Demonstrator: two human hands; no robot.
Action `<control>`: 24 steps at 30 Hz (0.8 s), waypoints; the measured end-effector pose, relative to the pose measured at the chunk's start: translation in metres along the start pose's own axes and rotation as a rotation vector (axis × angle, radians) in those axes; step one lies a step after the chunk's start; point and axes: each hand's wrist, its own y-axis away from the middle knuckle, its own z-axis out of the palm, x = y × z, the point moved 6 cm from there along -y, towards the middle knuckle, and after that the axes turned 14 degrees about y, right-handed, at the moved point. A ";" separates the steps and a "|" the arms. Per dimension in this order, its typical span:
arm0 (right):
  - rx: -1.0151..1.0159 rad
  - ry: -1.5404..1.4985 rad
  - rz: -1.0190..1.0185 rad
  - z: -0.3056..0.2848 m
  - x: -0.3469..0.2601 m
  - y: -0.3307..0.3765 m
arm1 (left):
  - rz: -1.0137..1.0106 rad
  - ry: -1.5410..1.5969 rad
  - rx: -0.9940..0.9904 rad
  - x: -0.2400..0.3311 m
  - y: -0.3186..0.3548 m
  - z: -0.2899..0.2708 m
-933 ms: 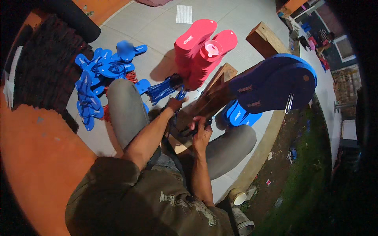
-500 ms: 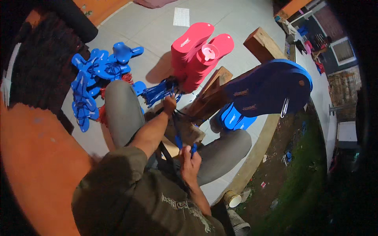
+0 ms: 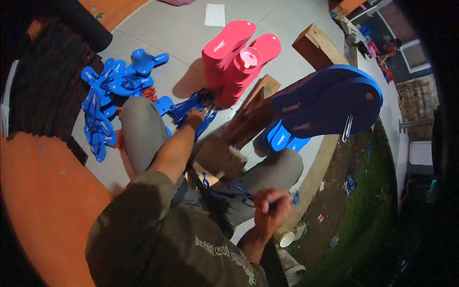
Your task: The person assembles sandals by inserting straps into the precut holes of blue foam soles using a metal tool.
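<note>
- Blue straps point(image 3: 241, 192), and they're out over the right knee point(image 3: 282, 167), toward the floor's right edge! The right hand point(image 3: 272, 209) has them: its grip is clamped on the straps, fingers curled round, thin loops trailing off to the left.
- Over to the left hand point(image 3: 193, 119), and it's at the strap bundle point(image 3: 178, 112), a blue spread on the tiled floor point(image 3: 165, 31) just beyond the left knee point(image 3: 142, 117). Are the fingers together or apart? Cannot tell, too small and blurred.
- Right behind the bundle stands the tall stack of pink soles point(image 3: 222, 64), a round pink-and-white container point(image 3: 249, 58) near its top.
- Look right: big dark-blue soles point(image 3: 330, 98) high by the wooden stand point(image 3: 248, 124), a silver wire loop point(image 3: 347, 126) at their lower edge, smaller blue soles point(image 3: 281, 139) below, near the floor's right edge.
- Toward the floor's left edge, finished-looking blue sandals point(image 3: 99, 119) lie heaped, red straps point(image 3: 149, 93) beside them!
- Out by the far edge, one white sheet point(image 3: 214, 15).
</note>
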 end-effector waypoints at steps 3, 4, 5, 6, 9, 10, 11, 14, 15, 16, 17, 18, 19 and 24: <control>-0.001 0.208 0.190 0.013 0.033 -0.040 | -0.026 -0.140 0.205 0.015 0.019 -0.013; -0.012 0.287 0.219 0.016 0.042 -0.051 | 0.035 -0.098 0.181 0.027 0.027 -0.016; 0.007 0.258 0.217 0.012 0.051 -0.061 | 0.247 0.070 -0.086 0.063 0.041 -0.023; 0.016 0.221 0.217 0.007 0.060 -0.069 | 0.503 0.698 -0.252 0.092 0.083 -0.045; 0.046 0.184 0.203 -0.001 0.062 -0.077 | 0.539 0.684 -0.896 0.133 0.174 -0.084; 0.059 0.183 0.191 -0.004 0.057 -0.077 | 0.630 0.608 -0.847 0.129 0.178 -0.089; 0.073 0.146 0.196 -0.002 0.045 -0.077 | 0.711 0.535 -0.786 0.122 0.182 -0.095; 0.115 -0.089 0.062 -0.002 0.009 -0.068 | 1.054 0.253 -0.547 0.134 0.195 -0.104; 0.040 -0.148 0.054 0.002 0.001 -0.066 | 0.982 0.258 -0.568 0.130 0.192 -0.095; -0.030 -0.212 0.035 0.005 -0.009 -0.062 | 0.917 0.259 -0.593 0.128 0.191 -0.084; -0.104 -0.274 0.016 0.008 -0.014 -0.060 | 0.650 0.370 -0.721 0.105 0.185 -0.052; -0.030 -0.156 0.023 -0.002 -0.012 -0.060 | 0.380 0.470 -0.848 0.090 0.186 -0.028; 0.047 -0.040 0.026 -0.011 -0.007 -0.060 | 0.545 0.383 -0.801 0.111 0.198 -0.036; 0.299 0.183 -0.173 -0.020 -0.048 -0.030 | 0.947 0.310 -0.670 0.150 0.229 -0.067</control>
